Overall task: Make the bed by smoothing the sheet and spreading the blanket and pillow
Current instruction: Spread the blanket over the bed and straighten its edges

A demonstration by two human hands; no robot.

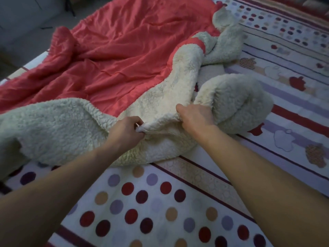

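A blanket (117, 56), coral red on one side and cream fleece on the other, lies rumpled across the left and middle of the bed. Its fleece edge is turned over and bunched into a roll (236, 102) at the right. My left hand (127, 131) pinches a fold of the fleece edge near the middle. My right hand (195, 116) grips the same edge a little to the right, beside the roll. Under it lies the sheet (160, 202), white with coloured dots, stripes and apple shapes. No pillow is in view.
The bed's left edge runs along the upper left, with grey floor (23, 32) beyond it. The sheet's striped part (293, 68) spreads bare to the right of the blanket.
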